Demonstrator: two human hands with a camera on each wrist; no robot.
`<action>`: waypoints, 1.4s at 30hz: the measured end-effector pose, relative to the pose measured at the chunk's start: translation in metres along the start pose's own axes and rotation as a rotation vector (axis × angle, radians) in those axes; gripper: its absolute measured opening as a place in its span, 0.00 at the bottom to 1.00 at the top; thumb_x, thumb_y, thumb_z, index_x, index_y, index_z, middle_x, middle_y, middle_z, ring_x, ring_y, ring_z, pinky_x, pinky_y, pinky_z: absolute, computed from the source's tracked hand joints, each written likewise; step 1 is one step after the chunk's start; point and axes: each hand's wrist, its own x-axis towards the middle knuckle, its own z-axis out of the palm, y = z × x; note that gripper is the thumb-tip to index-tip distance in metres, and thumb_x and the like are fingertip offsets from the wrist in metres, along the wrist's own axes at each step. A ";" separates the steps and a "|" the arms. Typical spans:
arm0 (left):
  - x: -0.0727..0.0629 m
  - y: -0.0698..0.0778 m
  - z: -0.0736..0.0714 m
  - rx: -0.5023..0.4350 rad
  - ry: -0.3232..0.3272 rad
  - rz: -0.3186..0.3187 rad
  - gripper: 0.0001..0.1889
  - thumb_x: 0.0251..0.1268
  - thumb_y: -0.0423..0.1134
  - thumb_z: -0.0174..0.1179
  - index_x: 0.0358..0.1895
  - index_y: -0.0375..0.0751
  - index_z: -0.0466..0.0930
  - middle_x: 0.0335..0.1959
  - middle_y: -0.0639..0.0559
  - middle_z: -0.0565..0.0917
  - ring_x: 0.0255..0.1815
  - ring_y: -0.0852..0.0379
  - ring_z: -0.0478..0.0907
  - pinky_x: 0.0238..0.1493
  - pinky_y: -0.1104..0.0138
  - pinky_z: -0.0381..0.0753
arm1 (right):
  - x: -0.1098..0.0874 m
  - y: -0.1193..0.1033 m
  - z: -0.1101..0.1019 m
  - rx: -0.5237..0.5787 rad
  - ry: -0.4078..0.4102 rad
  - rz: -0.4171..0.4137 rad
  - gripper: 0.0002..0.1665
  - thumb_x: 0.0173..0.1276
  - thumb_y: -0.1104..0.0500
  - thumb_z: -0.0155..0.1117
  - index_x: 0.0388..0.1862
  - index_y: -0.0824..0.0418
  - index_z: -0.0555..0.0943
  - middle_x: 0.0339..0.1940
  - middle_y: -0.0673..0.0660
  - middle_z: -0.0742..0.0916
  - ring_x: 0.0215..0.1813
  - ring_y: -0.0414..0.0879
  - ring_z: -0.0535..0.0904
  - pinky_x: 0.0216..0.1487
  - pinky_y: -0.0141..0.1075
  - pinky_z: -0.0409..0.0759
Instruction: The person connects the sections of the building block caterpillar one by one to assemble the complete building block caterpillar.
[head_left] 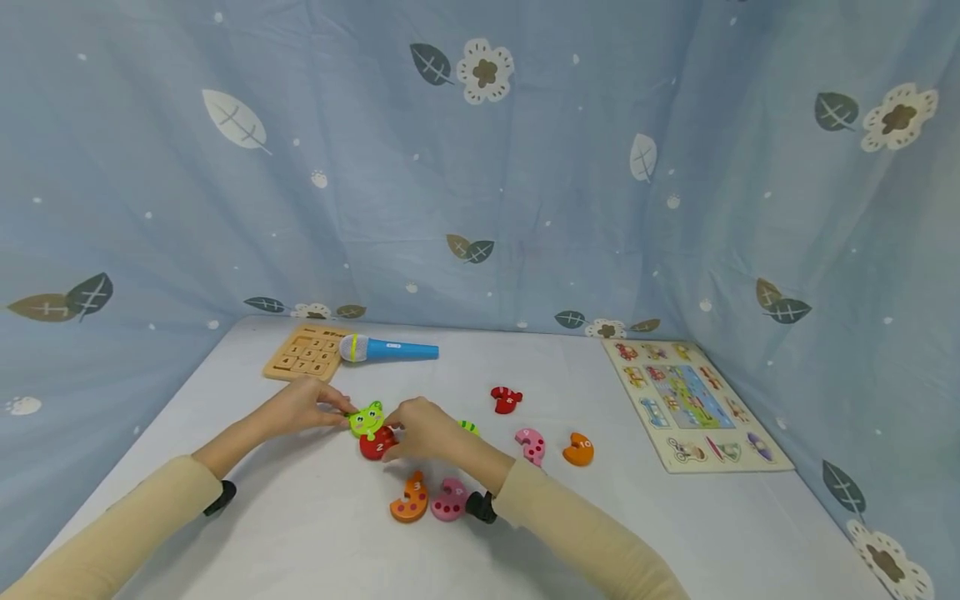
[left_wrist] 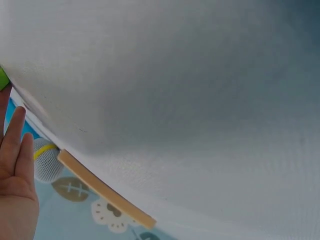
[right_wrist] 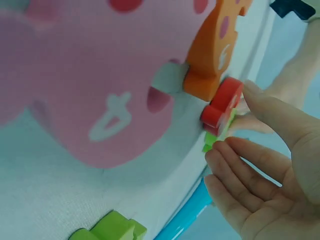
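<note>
A green caterpillar-head puzzle piece (head_left: pixel 367 419) with a smiling face lies against a red puzzle piece (head_left: pixel 372 447) marked 2. My left hand (head_left: pixel 309 408) pinches the green head at its left side; in the left wrist view only a green corner (left_wrist: pixel 3 79) shows at the fingertips. My right hand (head_left: pixel 426 429) holds the red piece from the right, thumb and fingers at its edge, as the right wrist view also shows the red piece (right_wrist: pixel 225 102). Just nearer lie an orange piece (head_left: pixel 411 500) marked 3 and a pink piece (right_wrist: pixel 95 100) marked 4.
Behind my right hand, a green striped piece (head_left: pixel 469 427) is partly hidden. Farther right lie red (head_left: pixel 506 402), pink (head_left: pixel 534 448) and orange (head_left: pixel 577 452) pieces. A wooden number board (head_left: pixel 288 363) and toy microphone (head_left: pixel 401 350) sit at back left, a picture puzzle board (head_left: pixel 660 437) at right.
</note>
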 end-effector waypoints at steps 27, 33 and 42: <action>-0.004 0.000 0.001 0.000 -0.007 0.037 0.16 0.53 0.42 0.72 0.46 0.45 0.87 0.43 0.57 0.87 0.49 0.51 0.83 0.50 0.56 0.81 | -0.053 0.018 -0.001 0.140 0.020 -0.123 0.29 0.55 0.47 0.76 0.54 0.58 0.84 0.48 0.48 0.87 0.51 0.38 0.80 0.46 0.24 0.79; -0.003 -0.001 0.002 0.018 -0.011 0.048 0.18 0.52 0.48 0.72 0.46 0.47 0.87 0.45 0.57 0.87 0.52 0.49 0.82 0.52 0.54 0.80 | -0.066 0.021 0.003 0.136 0.013 -0.145 0.28 0.55 0.48 0.76 0.54 0.57 0.84 0.47 0.46 0.87 0.50 0.35 0.79 0.47 0.23 0.78; 0.000 0.000 0.007 0.010 0.003 0.056 0.20 0.52 0.51 0.71 0.47 0.47 0.87 0.45 0.57 0.86 0.52 0.49 0.81 0.53 0.53 0.80 | -0.077 0.022 0.010 0.103 0.020 -0.192 0.29 0.52 0.46 0.77 0.52 0.58 0.85 0.43 0.44 0.87 0.46 0.34 0.78 0.46 0.22 0.76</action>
